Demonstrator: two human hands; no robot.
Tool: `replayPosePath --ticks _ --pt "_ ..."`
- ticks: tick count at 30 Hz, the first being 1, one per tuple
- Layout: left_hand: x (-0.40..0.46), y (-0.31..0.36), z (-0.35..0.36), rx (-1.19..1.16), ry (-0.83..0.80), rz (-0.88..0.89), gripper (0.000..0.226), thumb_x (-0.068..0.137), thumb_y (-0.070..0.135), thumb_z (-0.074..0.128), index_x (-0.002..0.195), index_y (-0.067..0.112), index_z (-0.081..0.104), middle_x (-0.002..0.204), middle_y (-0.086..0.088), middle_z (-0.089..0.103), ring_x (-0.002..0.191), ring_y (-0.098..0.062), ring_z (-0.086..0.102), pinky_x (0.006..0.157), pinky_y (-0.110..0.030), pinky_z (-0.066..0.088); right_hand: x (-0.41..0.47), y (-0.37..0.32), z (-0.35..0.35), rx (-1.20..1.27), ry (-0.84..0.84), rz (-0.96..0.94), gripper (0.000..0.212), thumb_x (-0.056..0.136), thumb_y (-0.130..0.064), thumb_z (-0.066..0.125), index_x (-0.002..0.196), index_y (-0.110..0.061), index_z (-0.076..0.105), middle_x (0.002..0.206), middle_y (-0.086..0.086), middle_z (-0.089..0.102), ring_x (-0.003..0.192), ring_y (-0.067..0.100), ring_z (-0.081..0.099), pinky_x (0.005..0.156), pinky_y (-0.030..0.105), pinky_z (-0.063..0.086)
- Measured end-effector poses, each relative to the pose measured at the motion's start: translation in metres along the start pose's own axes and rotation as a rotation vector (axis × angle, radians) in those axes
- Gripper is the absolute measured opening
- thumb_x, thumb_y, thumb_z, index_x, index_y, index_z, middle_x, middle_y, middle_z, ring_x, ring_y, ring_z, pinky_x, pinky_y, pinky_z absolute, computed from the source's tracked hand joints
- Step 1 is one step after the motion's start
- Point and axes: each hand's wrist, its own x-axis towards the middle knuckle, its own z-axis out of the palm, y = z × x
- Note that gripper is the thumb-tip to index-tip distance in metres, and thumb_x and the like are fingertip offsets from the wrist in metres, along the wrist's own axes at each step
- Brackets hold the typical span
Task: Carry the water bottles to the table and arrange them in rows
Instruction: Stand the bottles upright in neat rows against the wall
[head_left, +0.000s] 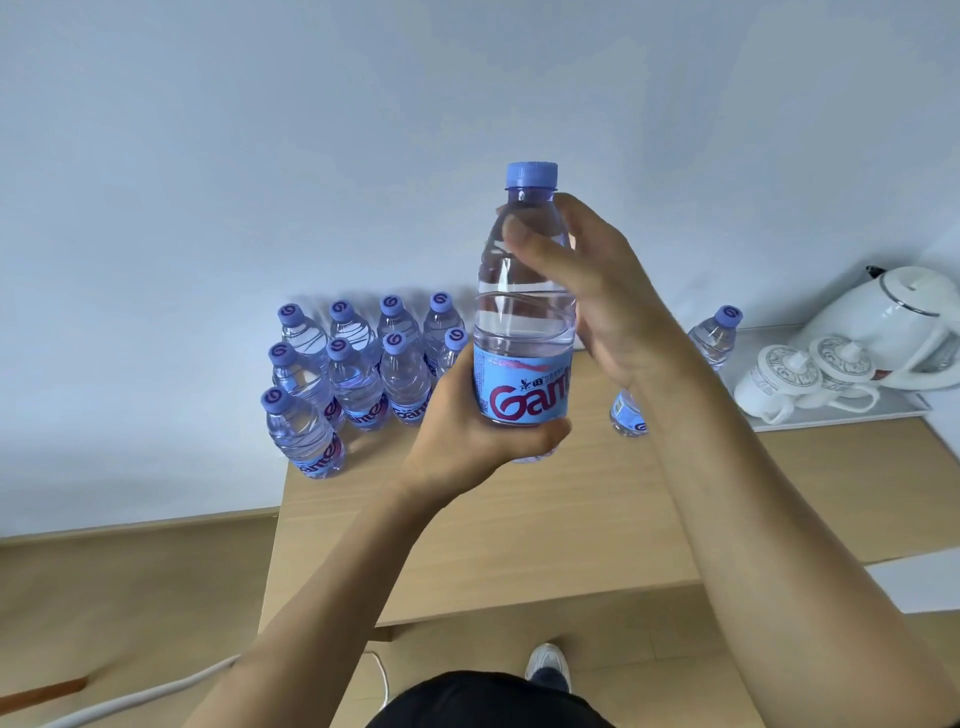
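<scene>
— What can go wrong from here?

— I hold one water bottle (523, 312) upright in the air, above the tabletop (519, 519). The rows of bottles (358, 374) stand close together at the far left corner, some of them touching. If I bring this one down too fast or a little tilted, I think it can hit a neighbour, and one falling bottle can push down the others. The front left bottle (301, 434) is also very near to the edge, so a knock can send it to the floor.

— And the other side?

— One loose bottle (716, 335) stands near the white tray (831, 415) with the kettle (904, 317) and two lidded cups (810, 374). Another one (627, 413) is half hidden behind my right forearm. My arm can brush it when I move, I believe.

— How is your grip?

— My left hand (467, 421) is curled around the lower part, over the blue label, and it carries the weight. My right hand (587, 280) wraps the upper shoulder, just under the cap (531, 175), with the thumb in front. Both are closed on the same bottle, not loose. The plastic is thin, so too much squeeze can dent it.
</scene>
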Motion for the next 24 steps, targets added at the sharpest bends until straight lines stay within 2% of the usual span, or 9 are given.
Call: replayPosePath --ticks 3,4,8,10,13,17,19,22,24 --pt "-0.002 0.005 -0.006 0.023 -0.107 -0.005 0.048 0.063 0.0 0.079 0.104 -0.005 0.054 0.086 -0.028 0.066 0.071 -0.029 0.065 0.062 -0.046 0.055 0.003 -0.003 -0.006 0.098 -0.061 0.08 0.024 0.086 -0.026 0.066 0.106 -0.013 0.062 0.104 0.011 0.071 0.1 0.032 0.071 0.082 0.041 0.057" --pt "-0.003 0.006 -0.005 0.03 -0.129 0.0 0.047 0.064 -0.001 0.078 0.104 -0.005 0.055 0.087 -0.028 0.066 0.071 -0.028 0.065 0.062 -0.047 0.055 0.002 -0.002 -0.005 0.137 -0.075 0.096 0.025 0.086 -0.026 0.064 0.108 -0.012 0.062 0.107 0.015 0.071 0.101 0.034 0.071 0.081 0.041 0.057" --pt "-0.004 0.008 -0.002 0.036 -0.128 -0.008 0.049 0.063 0.0 0.078 0.106 0.001 0.055 0.091 -0.025 0.067 0.074 -0.027 0.067 0.067 -0.052 0.056 -0.001 0.0 0.002 0.118 0.002 0.047 0.014 0.084 -0.021 0.065 0.094 -0.011 0.064 0.084 0.012 0.072 0.08 0.031 0.071 0.067 0.035 0.057" --pt "-0.004 0.007 -0.001 0.033 -0.123 -0.008 0.049 0.063 0.0 0.078 0.107 0.004 0.055 0.091 -0.021 0.068 0.075 -0.025 0.067 0.068 -0.05 0.057 -0.001 0.001 0.003 0.104 0.056 0.019 0.011 0.083 -0.02 0.066 0.088 -0.011 0.063 0.08 0.014 0.07 0.076 0.03 0.069 0.065 0.034 0.057" --pt "-0.004 0.006 -0.001 0.032 -0.08 0.0 0.048 0.065 0.0 0.077 0.107 0.002 0.055 0.087 -0.021 0.067 0.071 -0.024 0.065 0.061 -0.046 0.056 -0.001 0.002 0.007 0.089 0.123 -0.032 0.007 0.084 -0.016 0.067 0.083 -0.01 0.063 0.076 0.017 0.066 0.073 0.025 0.069 0.062 0.033 0.056" --pt "-0.005 0.002 0.001 0.05 0.017 -0.012 0.06 0.059 0.009 0.086 0.11 0.004 0.054 0.092 -0.018 0.069 0.076 -0.031 0.068 0.065 -0.048 0.06 -0.002 0.005 0.013 0.047 0.191 -0.078 0.009 0.087 -0.011 0.068 0.084 -0.007 0.061 0.067 0.01 0.066 0.058 0.022 0.066 0.054 0.03 0.054" --pt "-0.007 0.0 0.001 0.043 0.042 -0.016 0.058 0.059 0.009 0.087 0.108 0.006 0.056 0.091 -0.017 0.069 0.075 -0.03 0.068 0.063 -0.044 0.061 -0.002 0.008 0.016 0.045 0.216 -0.074 0.009 0.087 -0.011 0.068 0.084 -0.006 0.061 0.066 0.008 0.065 0.056 0.021 0.065 0.054 0.029 0.054" --pt "-0.009 -0.004 -0.001 0.037 0.058 -0.006 0.05 0.061 0.004 0.086 0.101 0.013 0.059 0.084 -0.011 0.071 0.068 -0.018 0.068 0.057 -0.03 0.058 -0.002 0.012 0.019 0.024 0.215 -0.062 0.009 0.087 -0.014 0.068 0.083 -0.008 0.062 0.067 0.008 0.067 0.06 0.021 0.064 0.055 0.029 0.054" --pt "-0.011 -0.005 -0.004 0.046 0.082 -0.009 0.05 0.058 0.009 0.087 0.099 0.015 0.06 0.084 -0.008 0.072 0.07 -0.02 0.07 0.059 -0.031 0.059 -0.001 0.013 0.022 0.002 0.201 -0.057 0.01 0.087 -0.016 0.068 0.084 -0.008 0.062 0.068 0.008 0.067 0.063 0.022 0.064 0.056 0.028 0.054"
